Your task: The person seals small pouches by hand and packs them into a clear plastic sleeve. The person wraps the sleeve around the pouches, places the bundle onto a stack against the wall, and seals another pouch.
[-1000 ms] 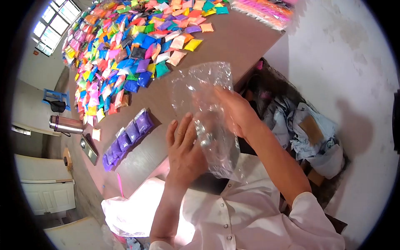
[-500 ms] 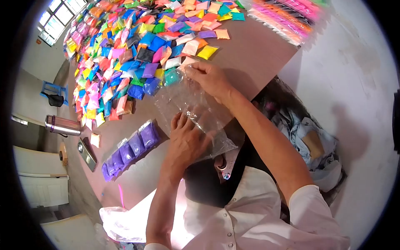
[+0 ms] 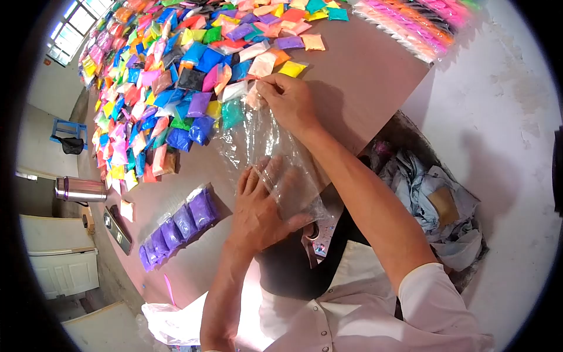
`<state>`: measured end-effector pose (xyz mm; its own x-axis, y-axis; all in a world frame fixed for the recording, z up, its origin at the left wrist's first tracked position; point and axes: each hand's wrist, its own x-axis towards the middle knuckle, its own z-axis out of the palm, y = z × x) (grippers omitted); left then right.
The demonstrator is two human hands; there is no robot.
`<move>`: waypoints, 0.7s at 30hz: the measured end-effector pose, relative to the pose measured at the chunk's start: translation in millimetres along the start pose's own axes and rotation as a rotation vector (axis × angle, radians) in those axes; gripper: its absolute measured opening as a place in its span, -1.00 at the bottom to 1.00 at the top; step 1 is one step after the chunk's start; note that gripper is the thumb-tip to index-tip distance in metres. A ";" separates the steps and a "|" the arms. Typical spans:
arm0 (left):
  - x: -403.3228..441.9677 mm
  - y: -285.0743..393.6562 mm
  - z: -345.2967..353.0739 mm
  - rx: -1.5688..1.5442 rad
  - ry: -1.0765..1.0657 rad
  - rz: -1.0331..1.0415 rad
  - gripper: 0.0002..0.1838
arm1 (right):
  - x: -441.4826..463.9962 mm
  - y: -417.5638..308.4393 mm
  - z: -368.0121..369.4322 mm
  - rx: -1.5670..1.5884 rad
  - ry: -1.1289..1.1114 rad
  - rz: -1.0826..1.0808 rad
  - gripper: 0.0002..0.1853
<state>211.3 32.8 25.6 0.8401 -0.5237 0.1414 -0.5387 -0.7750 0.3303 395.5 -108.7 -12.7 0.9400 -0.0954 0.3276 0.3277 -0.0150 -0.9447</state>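
A clear plastic bag (image 3: 264,141) hangs between my hands above the brown table (image 3: 363,76). My right hand (image 3: 287,102) pinches its upper edge between thumb and fingers. My left hand (image 3: 261,205) is at the bag's lower part, fingers apart; some of them show through or behind the film, and whether they grip it is unclear. To the left of my left hand lies a row of purple packets (image 3: 179,226). Just beyond the bag are a teal packet (image 3: 233,114) and the edge of a large heap of colourful packets (image 3: 193,79).
Long pink and orange packs (image 3: 404,26) lie at the table's far right. A phone (image 3: 118,230), a small pale packet (image 3: 126,210) and a metal flask (image 3: 82,189) are on the left. Crumpled plastic (image 3: 434,199) fills a box right of the table.
My right hand has moved away from my body and left towards the heap, stretching the bag out. My left hand has moved slightly, staying near its lower part.
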 end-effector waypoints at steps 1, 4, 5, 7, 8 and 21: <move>2.8 -1.6 -2.2 -0.052 0.031 -0.018 -0.14 | 2.7 -3.4 0.3 0.002 0.002 0.004 -0.71; 8.4 -7.5 -8.8 -0.089 0.035 -0.070 -0.17 | 13.0 2.0 3.9 0.024 -0.106 0.066 -0.65; 10.4 -9.7 -6.5 -0.091 0.034 -0.069 -0.17 | 12.9 6.0 3.5 0.022 -0.104 0.068 -0.65; 11.3 -14.0 1.4 0.041 0.108 -0.113 -0.24 | 7.8 -2.3 2.6 0.095 0.034 -0.083 -0.67; 11.6 -14.7 3.5 0.048 0.120 -0.117 -0.28 | 1.3 -7.4 -5.8 0.093 0.032 -0.086 -0.67; 14.4 -14.3 14.6 0.134 0.176 -0.133 -0.40 | -201.3 -61.8 -95.3 -0.206 0.039 0.408 -0.62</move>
<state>230.2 31.2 9.3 0.8959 -0.3534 0.2691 -0.4165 -0.8790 0.2321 177.0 -183.5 -21.9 0.9827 -0.1718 -0.0695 -0.0984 -0.1659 -0.9812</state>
